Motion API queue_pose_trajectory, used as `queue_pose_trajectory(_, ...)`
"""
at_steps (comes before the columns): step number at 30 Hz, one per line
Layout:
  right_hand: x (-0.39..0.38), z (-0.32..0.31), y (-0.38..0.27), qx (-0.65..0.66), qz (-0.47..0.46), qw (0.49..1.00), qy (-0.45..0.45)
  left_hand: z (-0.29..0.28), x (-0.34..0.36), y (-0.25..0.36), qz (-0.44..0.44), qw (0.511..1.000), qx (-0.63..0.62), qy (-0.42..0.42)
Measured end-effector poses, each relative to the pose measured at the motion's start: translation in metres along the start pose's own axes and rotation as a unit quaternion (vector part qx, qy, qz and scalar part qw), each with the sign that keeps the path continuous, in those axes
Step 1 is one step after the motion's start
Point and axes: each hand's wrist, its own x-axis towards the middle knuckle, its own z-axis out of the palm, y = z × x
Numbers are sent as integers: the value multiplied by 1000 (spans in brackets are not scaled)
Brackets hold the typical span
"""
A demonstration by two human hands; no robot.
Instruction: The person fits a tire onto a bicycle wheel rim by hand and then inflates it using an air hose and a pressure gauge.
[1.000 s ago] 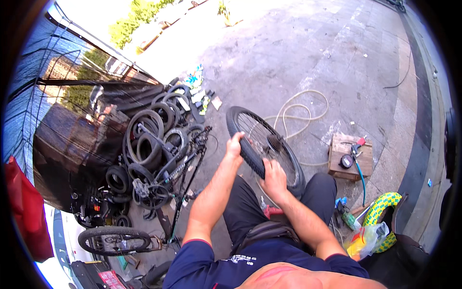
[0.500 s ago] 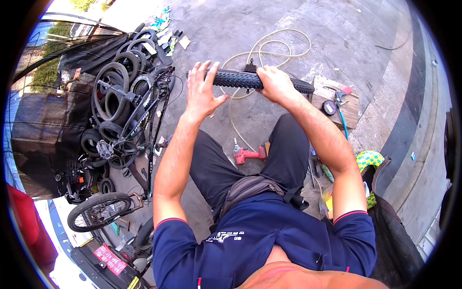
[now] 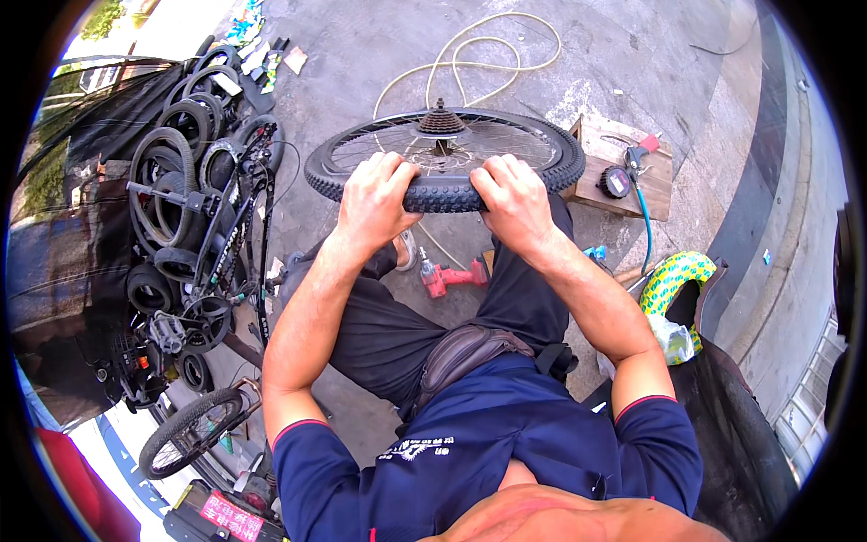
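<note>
A bicycle wheel (image 3: 566,155) with a knobby black tire is held nearly flat over my knees, its stepped cassette (image 3: 441,119) facing up at the hub. My left hand (image 3: 379,190) grips the near part of the tire, fingers curled over it. Just to the right, my right hand (image 3: 510,194) holds the same stretch of tire in the same way. Below the wheel, between my legs, a red power tool (image 3: 452,278) with a silver nose lies on the ground.
Piled tires (image 3: 163,194) and bike frames crowd the left. A wooden box (image 3: 655,203) at right carries an air gauge (image 3: 615,182) with a blue hose. A pale hose (image 3: 533,68) loops beyond the wheel. A wrapped yellow-green tire (image 3: 673,271) and plastic bag (image 3: 670,339) lie lower right.
The wheel has turned from a steep angle through edge-on to nearly flat, cassette up. My left hand, spread open half a second ago, now grips the tire beside my right hand.
</note>
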Motion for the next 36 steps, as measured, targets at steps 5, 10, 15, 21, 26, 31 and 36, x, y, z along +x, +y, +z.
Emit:
queue_pose_trajectory(5, 16, -31, 19, 22, 26, 992, -124, -11, 6, -11, 5, 999, -25, 28)
queue_pose_trajectory(10, 62, -51, 36, 18, -24, 990, -137, -34, 15, -22, -50, 997, -57, 29)
queue_pose_trajectory(15, 126, -51, 35, 2, -59, 979, -197, -65, 42, -43, -53, 991, -91, -80)
queue_pose_trajectory(21, 168, -21, 42, -29, -81, 984, -153, -30, 79, -60, -19, 998, -12, 66)
queue_pose_trajectory(26, 167, -8, 38, -10, -68, 996, -52, -25, 88, -66, -10, 987, 38, 153)
queue_pose_trajectory(31, 121, 12, 40, -8, -47, 999, 12, -11, 76, -48, -9, 992, 38, 117)
queue_pose_trajectory(36, 79, 19, 28, 0, -24, 999, 41, 2, 58, -33, 43, 991, 42, 122)
